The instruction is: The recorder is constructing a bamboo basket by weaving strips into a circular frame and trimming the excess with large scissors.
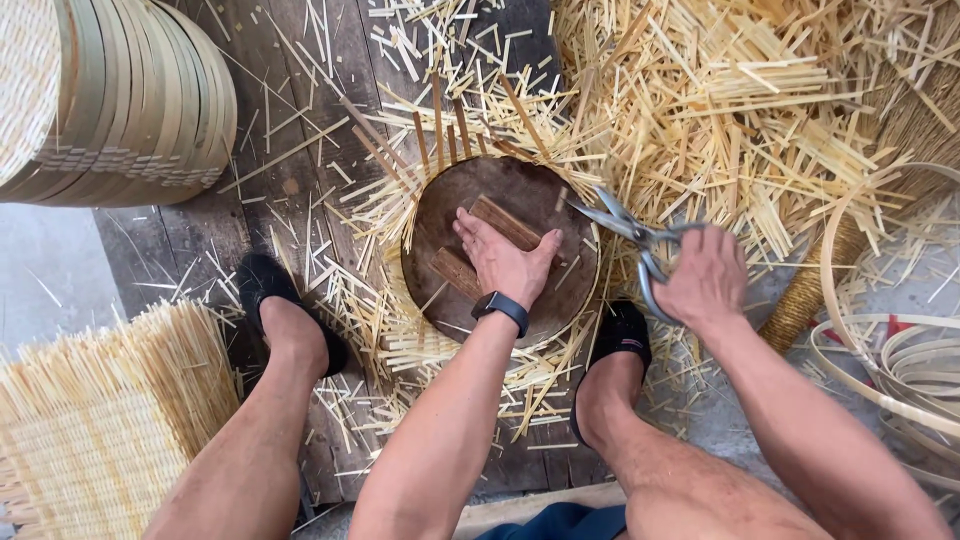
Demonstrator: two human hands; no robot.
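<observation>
1. A round dark wooden disc (500, 300) lies flat on the plank floor (290, 180), between the person's two feet, with woven bamboo strips sticking out from under its rim all around.
2. Two short wooden blocks (505, 222) are fixed across the top of the disc; one shows beside the thumb, the other is partly under the palm.
3. The left hand (503, 258) presses flat on the disc, fingers (470, 228) together and laid out straight, thumb spread to the side; it grips nothing. A black wristwatch (500, 308) sits on that wrist.
4. The right hand (705, 280) is closed around the handles of metal shears (632, 235), held just beyond the disc's right rim. The blades stand slightly apart and point towards the disc's upper right edge, close to the protruding strips there.
5. Black shoes flank the disc: the left shoe (262, 285) on the planks, the right shoe (622, 335) at the disc's lower right rim.
6. A thick heap of cut bamboo offcuts (720, 100) covers the far right part of the floor, with loose slivers scattered over the planks.
7. A stack of round bamboo steamer rings (140, 100) stands at the far left corner.
8. A woven bamboo mat (90, 420) lies at the near left.
9. Coiled bamboo hoops (900, 350) lie at the right edge.
</observation>
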